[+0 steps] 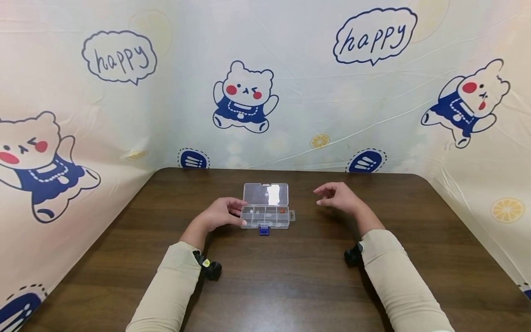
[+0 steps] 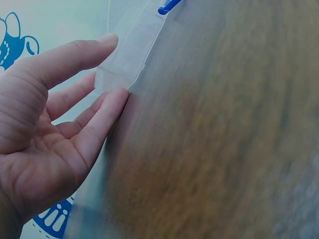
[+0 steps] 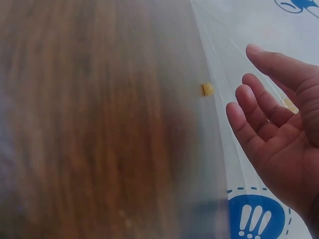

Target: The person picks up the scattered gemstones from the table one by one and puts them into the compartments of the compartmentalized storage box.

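Pill box (image 1: 266, 213), lid open, sits mid-table (image 1: 290, 286). Left hand (image 1: 221, 213) pinches its left end between thumb and fingers (image 2: 107, 112). Right hand (image 1: 338, 197) hovers well right of it, fingers loosely spread, holding nothing.

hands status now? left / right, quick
Left hand: thumb and fingers pinch the left end of the clear box.
Right hand: open, loosely curled, holding nothing, off to the box's right.

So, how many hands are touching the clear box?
1. The left hand holds the left end of the clear box between thumb and fingers. The right hand hovers to the right of it, apart, holding nothing.
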{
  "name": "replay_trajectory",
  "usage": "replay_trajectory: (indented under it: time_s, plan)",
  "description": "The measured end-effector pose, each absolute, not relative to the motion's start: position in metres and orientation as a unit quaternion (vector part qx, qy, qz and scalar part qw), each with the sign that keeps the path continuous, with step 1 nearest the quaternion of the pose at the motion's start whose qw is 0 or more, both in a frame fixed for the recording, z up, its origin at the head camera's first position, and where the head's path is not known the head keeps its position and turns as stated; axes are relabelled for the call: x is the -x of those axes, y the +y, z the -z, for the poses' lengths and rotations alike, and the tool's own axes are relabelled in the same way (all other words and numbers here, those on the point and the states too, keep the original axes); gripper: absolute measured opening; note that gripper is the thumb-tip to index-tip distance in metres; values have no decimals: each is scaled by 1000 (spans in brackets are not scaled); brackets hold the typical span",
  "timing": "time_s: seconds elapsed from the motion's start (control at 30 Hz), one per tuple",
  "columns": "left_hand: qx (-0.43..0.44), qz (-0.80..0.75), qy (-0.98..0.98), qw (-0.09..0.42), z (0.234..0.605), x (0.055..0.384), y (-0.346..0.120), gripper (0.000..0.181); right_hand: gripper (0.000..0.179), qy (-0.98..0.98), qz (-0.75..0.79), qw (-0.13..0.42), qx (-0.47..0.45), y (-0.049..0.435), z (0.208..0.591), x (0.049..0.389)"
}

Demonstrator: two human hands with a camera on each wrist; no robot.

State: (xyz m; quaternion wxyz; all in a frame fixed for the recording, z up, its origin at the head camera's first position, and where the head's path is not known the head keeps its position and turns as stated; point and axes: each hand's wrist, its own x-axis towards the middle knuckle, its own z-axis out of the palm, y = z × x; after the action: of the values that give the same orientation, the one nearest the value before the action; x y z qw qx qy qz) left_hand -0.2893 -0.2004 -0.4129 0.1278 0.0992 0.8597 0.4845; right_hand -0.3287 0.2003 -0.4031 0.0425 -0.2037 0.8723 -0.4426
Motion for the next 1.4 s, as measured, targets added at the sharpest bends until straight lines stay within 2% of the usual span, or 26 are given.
replay_trajectory:
  time_s: [0.53,1.17,1.4]
  plan:
    - [-100,-487,858,127,413,288,-199,64,34,885,423,77,180,202,409,337]
    - [-110,-491,854,129,415,292,-203,65,33,895,388,100,197,200,414,347]
    - [-110,-488,856,130,416,294,-203,64,27,898,385,106,183,199,416,350]
